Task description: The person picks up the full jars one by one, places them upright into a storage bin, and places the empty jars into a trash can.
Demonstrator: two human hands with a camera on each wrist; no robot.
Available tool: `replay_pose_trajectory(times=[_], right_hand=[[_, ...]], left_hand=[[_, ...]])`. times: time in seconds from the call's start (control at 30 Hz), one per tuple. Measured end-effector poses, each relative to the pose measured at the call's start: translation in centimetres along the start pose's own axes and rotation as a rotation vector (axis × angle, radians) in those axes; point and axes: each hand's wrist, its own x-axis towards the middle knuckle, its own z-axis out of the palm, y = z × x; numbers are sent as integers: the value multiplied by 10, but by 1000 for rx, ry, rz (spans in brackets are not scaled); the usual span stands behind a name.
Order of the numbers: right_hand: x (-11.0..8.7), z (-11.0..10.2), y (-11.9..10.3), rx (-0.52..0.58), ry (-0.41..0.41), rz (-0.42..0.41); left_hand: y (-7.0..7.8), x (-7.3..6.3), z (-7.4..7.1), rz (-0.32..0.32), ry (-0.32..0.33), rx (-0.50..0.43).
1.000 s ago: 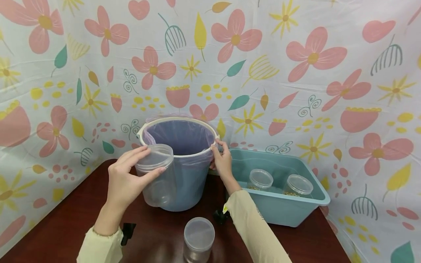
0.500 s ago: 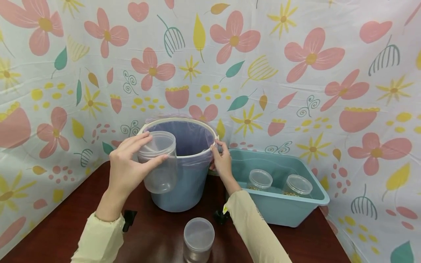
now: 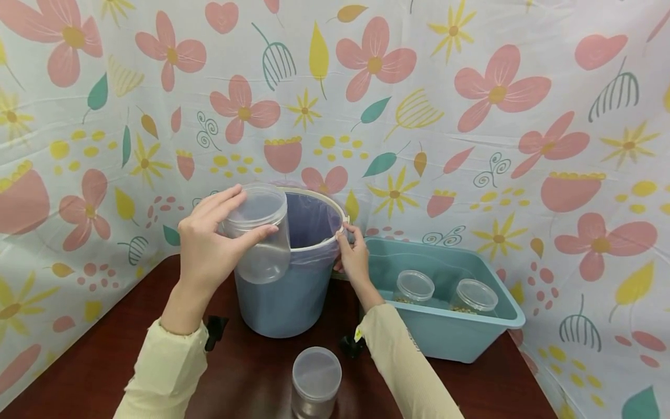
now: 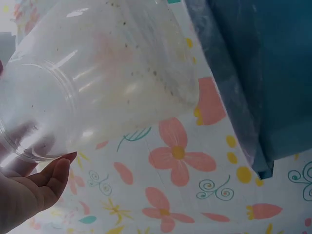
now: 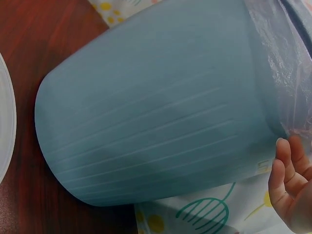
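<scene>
My left hand (image 3: 209, 247) grips a clear plastic jar (image 3: 266, 256) near its top, thumb on the near side and fingers across the far side. The jar hangs in front of the left part of a blue trash bin (image 3: 282, 305) and overlaps its rim in the head view. Small dark specks dot the jar (image 4: 122, 73) in the left wrist view. A thin purple bag (image 3: 314, 218) lines the bin, folded over under a cream ring (image 3: 335, 205). At the bin's right side my right hand (image 3: 356, 259) pinches the rim and the bag edge.
Another clear jar (image 3: 316, 375) stands on the dark wooden table (image 3: 246, 384) near the front. To the right is a blue-green basin (image 3: 445, 337) holding two lidded jars (image 3: 415, 285) with small yellowish bits inside. A flowered curtain (image 3: 324, 75) hangs behind and at both sides.
My left hand has raised the jar and carried it slightly right, from beside the bin's lower wall up to rim height. The right hand stays at the rim.
</scene>
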Motion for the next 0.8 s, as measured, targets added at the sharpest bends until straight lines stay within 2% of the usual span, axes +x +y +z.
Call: replay_pose_trajectory(times=[0.17,0.4,0.53,0.67,0.8], right_hand=[[0,0,-1,-11,9,-4],[0,0,0,-15,4,-6],[0,0,0,-17,9,-10],[0,0,0,-18,15,-7],[-1,1,0,-20,17,-10]], left_hand=[[-5,3,9,29,27,11],[-19,-2,29,16,157,-34],[-25,-4,40,31,215,-36],[-29,-6,48,54,237,-36],[-36,-12,56,63,217,-34]])
